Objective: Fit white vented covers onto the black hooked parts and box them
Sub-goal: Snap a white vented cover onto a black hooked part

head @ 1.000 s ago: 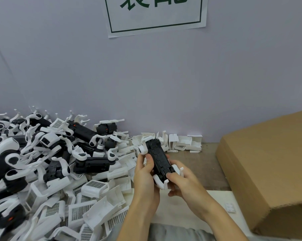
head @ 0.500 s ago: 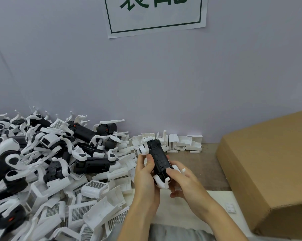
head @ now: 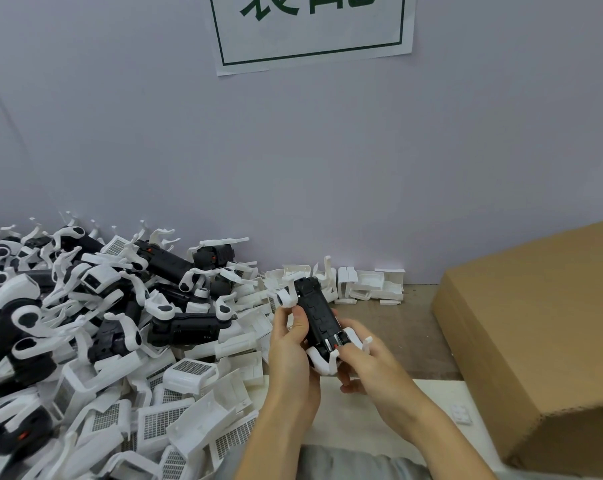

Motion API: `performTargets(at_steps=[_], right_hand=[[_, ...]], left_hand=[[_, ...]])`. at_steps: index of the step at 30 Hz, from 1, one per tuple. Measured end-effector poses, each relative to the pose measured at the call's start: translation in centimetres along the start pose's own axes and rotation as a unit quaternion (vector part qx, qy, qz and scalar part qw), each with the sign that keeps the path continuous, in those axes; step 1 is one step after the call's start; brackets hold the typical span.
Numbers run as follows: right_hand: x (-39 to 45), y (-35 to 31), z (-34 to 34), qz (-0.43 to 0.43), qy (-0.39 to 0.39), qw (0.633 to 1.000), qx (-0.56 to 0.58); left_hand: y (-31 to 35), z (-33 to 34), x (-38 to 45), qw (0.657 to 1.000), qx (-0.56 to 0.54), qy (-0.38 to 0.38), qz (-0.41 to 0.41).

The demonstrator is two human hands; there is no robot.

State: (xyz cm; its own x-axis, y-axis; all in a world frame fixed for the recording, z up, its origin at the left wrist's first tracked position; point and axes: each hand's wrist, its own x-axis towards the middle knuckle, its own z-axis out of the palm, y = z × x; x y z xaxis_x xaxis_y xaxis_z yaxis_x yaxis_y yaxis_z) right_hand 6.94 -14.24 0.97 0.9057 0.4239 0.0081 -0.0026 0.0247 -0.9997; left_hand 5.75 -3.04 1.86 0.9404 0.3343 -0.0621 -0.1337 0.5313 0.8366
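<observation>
I hold one black hooked part (head: 316, 315) above the table's middle, its long body pointing away from me, with white hooks at both ends. My left hand (head: 290, 351) grips its left side, thumb on top. My right hand (head: 369, 362) pinches the near end by the white hook. No white vented cover is on this part. A big heap of black hooked parts (head: 184, 329) fills the left. White vented covers (head: 189, 372) lie piled at the near left.
A brown cardboard box (head: 535, 341) stands at the right, its flap sloping towards me. Small white clips (head: 369, 284) lie along the lilac wall. A white mat (head: 362, 420) covers the near table edge. A paper sign (head: 310, 26) hangs on the wall.
The right hand's fingers have shifted slightly along the near end of the part. The part has stayed in nearly the same place.
</observation>
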Motion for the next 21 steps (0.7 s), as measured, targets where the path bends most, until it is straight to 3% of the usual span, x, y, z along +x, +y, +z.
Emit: performTargets(at_steps=[6,11,14,17,21], right_hand=[[-0.2,-0.3,-0.2,0.002,0.005,1.0,-0.023],[0.2,-0.6,-1.0,-0.076,0.191,0.978,0.025],[0.0,-0.8,-0.8,-0.145,0.194,0.968,-0.06],[-0.1,-0.7,0.2,-0.172,0.135,0.957,-0.192],[0.1,-0.6,0.0,-0.164,0.163,0.961,-0.153]], left_hand=[[0.1,-0.4,0.4,0.999,-0.019,0.023,0.015],[-0.2,-0.3,0.6,0.995,0.012,0.088,0.04],[-0.5,-0.7,0.6,0.978,0.115,0.149,0.089],[-0.5,-0.1,0.3,0.981,0.12,0.102,0.114],[-0.5,0.5,0.0,0.982,0.125,0.03,0.136]])
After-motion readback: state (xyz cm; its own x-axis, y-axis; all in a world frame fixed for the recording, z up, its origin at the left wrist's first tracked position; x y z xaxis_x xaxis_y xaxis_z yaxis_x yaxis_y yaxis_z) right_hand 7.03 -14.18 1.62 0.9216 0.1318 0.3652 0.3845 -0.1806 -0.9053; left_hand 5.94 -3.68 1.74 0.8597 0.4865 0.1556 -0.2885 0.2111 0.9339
